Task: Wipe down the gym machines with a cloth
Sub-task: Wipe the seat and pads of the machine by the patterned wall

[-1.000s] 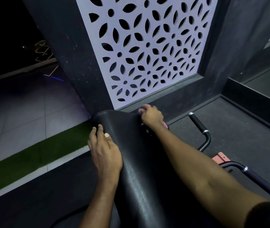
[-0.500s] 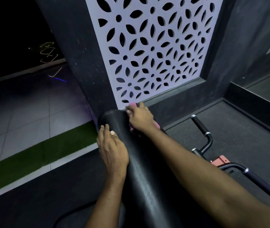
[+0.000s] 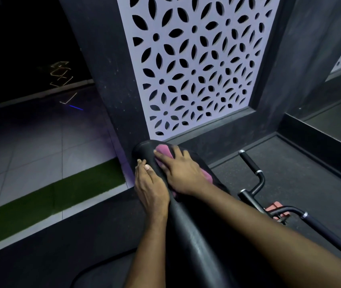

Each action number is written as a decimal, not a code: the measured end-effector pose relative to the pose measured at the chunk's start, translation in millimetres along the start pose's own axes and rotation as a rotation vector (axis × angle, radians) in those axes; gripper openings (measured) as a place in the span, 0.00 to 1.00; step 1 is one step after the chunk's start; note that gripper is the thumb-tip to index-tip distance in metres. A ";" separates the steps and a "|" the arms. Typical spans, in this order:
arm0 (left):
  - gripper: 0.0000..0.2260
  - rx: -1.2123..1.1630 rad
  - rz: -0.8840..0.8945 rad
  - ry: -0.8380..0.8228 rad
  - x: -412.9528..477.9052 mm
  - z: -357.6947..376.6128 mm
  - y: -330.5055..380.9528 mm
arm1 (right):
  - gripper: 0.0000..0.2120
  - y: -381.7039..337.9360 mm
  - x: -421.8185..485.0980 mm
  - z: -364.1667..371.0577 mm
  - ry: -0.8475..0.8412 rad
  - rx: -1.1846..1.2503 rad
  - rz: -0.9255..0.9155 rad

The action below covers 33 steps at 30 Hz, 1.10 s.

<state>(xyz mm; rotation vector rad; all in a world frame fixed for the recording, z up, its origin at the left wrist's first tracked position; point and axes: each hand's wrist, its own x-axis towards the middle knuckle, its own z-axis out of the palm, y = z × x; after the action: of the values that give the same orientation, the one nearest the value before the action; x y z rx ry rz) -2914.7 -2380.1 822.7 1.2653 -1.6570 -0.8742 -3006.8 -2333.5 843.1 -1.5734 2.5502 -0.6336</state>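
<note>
Pink cloth at the far end of the black pad.
The right hand presses it flat, fingers spread. The pad runs long from the person to the wall. The left hand rests flat on its side, holding nothing.

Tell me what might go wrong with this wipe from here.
The cloth lies bunched under the flat right hand near the rounded far end of the pad, so it might slide off the edge. The wall stands close beyond; a forward stroke may hit it. The left hand only rests on the pad's side, giving little bracing.
</note>
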 end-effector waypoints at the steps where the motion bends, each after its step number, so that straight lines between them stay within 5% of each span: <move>1: 0.18 -0.005 0.001 0.008 0.9 0.2 -0.6 | 0.23 0.1 25.3 3.4 -0.022 0.010 0.031; 5: 0.18 -0.002 -0.001 0.013 -0.9 -0.3 1.0 | 0.23 5.0 78.2 5.8 -0.101 0.059 0.136; 11: 0.18 0.059 0.041 0.016 1.1 1.7 0.0 | 0.22 21.9 -13.5 7.0 -0.021 0.084 0.151; 18: 0.16 0.104 0.094 -0.009 2.7 3.0 -1.8 | 0.24 51.4 86.5 30.0 -0.104 0.103 0.265; 25: 0.15 0.127 0.097 -0.017 5.6 7.0 -4.6 | 0.23 76.9 31.6 42.8 -0.044 0.137 0.309; 33: 0.13 0.122 0.089 -0.028 5.2 5.1 -1.8 | 0.23 144.8 104.1 63.2 -0.146 0.138 0.457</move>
<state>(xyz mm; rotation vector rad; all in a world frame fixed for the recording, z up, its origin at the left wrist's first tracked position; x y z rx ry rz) -2919.4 -2385.4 820.2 1.2557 -1.7976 -0.7497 -3159.5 -2387.1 745.1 -0.9087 2.5587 -0.5965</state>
